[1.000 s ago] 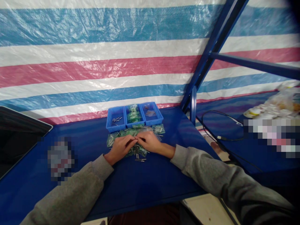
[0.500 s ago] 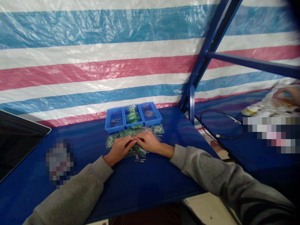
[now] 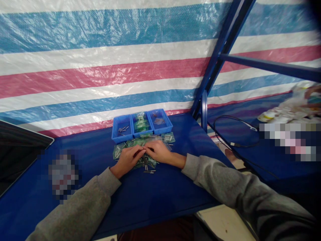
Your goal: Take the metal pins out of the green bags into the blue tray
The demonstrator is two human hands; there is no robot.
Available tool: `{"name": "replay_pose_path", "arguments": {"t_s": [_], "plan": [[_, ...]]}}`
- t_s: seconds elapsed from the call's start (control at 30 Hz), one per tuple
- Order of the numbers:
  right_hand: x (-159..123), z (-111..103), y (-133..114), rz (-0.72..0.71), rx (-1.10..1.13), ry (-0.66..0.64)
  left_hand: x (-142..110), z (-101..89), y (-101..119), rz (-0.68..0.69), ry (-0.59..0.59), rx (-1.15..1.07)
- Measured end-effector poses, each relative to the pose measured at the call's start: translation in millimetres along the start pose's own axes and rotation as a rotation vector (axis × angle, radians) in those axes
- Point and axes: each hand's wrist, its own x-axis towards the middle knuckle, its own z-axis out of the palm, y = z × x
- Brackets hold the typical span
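Left hand (image 3: 127, 159) and right hand (image 3: 159, 153) meeting fingertip-to-fingertip, grip unclear!
Some rods (image 3: 122, 130) sitting in left tray (image 3: 122, 138), loose rods (image 3: 149, 171) lying nearer.

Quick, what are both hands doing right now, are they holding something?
Left hand: curled, close to the right; can't tell if it holds anything.
Right hand: curled by the green packets; can't tell if it holds anything either.

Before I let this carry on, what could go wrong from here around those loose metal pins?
First, the left hand and right hand meet over green plastic bags, hiding any grip; a dropped part might get lost there. Second, the loose metal pins on the near side lie on bare blue tabletop, so a sleeve could knock them away.
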Motion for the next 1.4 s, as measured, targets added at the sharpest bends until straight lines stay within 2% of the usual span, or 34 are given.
{"name": "replay_pose_path", "arguments": {"t_s": [1.4], "plan": [[-0.1, -2.0, -0.3, 0.018, 0.013, -0.004, 2.1, -0.4, 1.9, -0.012, 0.005, 0.013]]}}
